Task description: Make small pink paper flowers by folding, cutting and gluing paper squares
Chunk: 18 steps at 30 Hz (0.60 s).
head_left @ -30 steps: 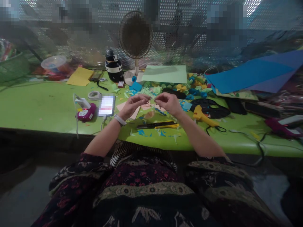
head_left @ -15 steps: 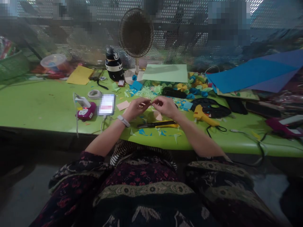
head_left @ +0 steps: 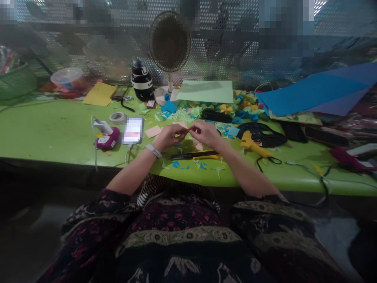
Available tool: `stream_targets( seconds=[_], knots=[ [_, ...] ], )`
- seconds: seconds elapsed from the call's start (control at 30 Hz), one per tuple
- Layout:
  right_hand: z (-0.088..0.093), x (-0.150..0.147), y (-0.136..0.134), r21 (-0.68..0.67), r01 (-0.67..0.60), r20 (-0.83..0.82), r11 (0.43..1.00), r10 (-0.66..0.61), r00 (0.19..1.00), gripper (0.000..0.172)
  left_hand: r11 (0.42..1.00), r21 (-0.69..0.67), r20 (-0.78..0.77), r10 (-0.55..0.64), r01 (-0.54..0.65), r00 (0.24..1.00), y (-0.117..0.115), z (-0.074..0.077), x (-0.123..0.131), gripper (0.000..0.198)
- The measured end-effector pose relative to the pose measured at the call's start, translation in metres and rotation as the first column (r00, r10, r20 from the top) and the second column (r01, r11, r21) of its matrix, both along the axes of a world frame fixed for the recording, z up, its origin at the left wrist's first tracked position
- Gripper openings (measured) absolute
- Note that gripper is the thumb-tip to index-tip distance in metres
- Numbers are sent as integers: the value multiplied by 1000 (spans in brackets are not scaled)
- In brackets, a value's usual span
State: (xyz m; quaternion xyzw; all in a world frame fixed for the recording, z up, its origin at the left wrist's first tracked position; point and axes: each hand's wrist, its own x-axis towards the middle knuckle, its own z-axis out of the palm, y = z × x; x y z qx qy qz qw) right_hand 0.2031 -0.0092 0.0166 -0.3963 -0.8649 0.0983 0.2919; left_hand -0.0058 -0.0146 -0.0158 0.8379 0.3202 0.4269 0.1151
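Note:
My left hand (head_left: 173,135) and my right hand (head_left: 205,133) meet over the front middle of the table, fingertips pinched together. Whatever sits between the fingertips is too small to make out. Just below the right fingers shows a piece of peach paper (head_left: 198,145); whether it is held or lies on the table I cannot tell. Another peach square (head_left: 153,131) lies left of my left hand. In front of both hands are dark-bladed scissors (head_left: 196,155) with a yellow part, among blue and pale green paper scraps (head_left: 176,164).
Behind the hands are a heap of folded paper pieces (head_left: 226,109), a black pouch-like object (head_left: 216,115), a fan (head_left: 170,41) and a dark bottle (head_left: 141,80). A lit phone (head_left: 132,131) lies left. On the right are a yellow glue gun (head_left: 255,145) and blue sheets (head_left: 306,94).
The fingertips have shifted slightly while staying pinched together. More peach paper shows above my left fingers, and the piece below my right fingers looks different in outline.

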Motion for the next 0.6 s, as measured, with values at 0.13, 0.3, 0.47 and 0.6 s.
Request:
stream_targets(
  seconds=[0.13, 0.3, 0.47, 0.6],
  knots=[
    [0, 0, 0, 6, -4, -9, 1000, 4, 1000, 10, 999, -41, 25, 12, -11, 1000, 2, -2, 1, 18],
    [2, 3, 3, -74, -1, -226, 997, -16, 974, 30, 971, -220, 241, -34, 88, 970, 4, -2, 4, 26],
    [1, 3, 4, -206, -91, -293, 974, 28, 956, 43, 915, -341, 391, -70, 215, 918, 5, -3, 6, 40],
    [1, 2, 1, -210, -103, -283, 972, 40, 958, 43, 897, -374, 404, -71, 236, 912, 6, -3, 6, 46]
  ],
)
